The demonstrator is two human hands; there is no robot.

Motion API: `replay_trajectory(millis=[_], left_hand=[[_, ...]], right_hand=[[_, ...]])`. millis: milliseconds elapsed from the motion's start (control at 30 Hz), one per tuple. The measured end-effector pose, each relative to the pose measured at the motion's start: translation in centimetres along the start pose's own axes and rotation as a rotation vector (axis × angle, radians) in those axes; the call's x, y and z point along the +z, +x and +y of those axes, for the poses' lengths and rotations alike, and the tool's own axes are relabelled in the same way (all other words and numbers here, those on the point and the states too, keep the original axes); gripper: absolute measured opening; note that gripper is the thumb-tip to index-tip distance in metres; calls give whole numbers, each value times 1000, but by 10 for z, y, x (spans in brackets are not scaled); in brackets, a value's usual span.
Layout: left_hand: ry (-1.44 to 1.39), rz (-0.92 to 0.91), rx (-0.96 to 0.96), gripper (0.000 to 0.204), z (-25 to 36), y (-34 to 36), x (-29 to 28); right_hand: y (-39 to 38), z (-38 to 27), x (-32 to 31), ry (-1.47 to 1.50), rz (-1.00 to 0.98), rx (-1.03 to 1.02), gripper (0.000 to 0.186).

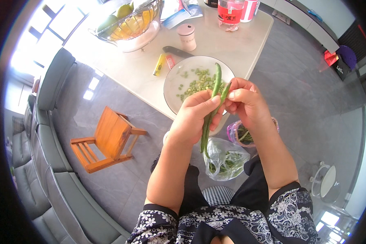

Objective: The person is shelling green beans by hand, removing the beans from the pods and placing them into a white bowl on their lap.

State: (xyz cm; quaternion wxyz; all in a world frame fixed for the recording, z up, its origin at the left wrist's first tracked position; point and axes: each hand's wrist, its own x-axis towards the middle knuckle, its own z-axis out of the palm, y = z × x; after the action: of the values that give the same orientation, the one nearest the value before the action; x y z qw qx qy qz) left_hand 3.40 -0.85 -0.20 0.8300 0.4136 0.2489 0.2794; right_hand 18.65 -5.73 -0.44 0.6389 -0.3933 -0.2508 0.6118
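Long green beans (218, 77) are gripped in my left hand (191, 116), its thumb pressed over them and their ends hanging below. With thumb and fingers closed, my right hand (250, 99) pinches one bean near its upper tip. Beneath both hands is a round white plate (171, 77) with a dark rim, near the table edge. Small pale green pieces (201, 82) lie scattered across it. Below the hands, a clear plastic bag (227, 173) holds more green pods. Beside it, a pink and purple bag or basket (233, 132) also contains green pods.
On the table (236, 49) are a dark-handled knife (177, 51), a pink lidded cup (186, 37), a yellow lighter-like item (159, 65), a wire fruit basket (130, 26) and a red-labelled container (230, 14). A wooden chair (112, 134) and grey sofa (75, 195) stand left.
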Motion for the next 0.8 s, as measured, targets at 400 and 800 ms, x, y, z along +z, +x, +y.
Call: replay_trajectory(millis=[400, 800], left_hand=[[251, 253, 204, 11, -4, 3, 12], [530, 355, 194, 15, -4, 5, 3]], right_hand=[[6, 6, 9, -158, 153, -46, 5], [11, 9, 11, -282, 129, -20, 4]])
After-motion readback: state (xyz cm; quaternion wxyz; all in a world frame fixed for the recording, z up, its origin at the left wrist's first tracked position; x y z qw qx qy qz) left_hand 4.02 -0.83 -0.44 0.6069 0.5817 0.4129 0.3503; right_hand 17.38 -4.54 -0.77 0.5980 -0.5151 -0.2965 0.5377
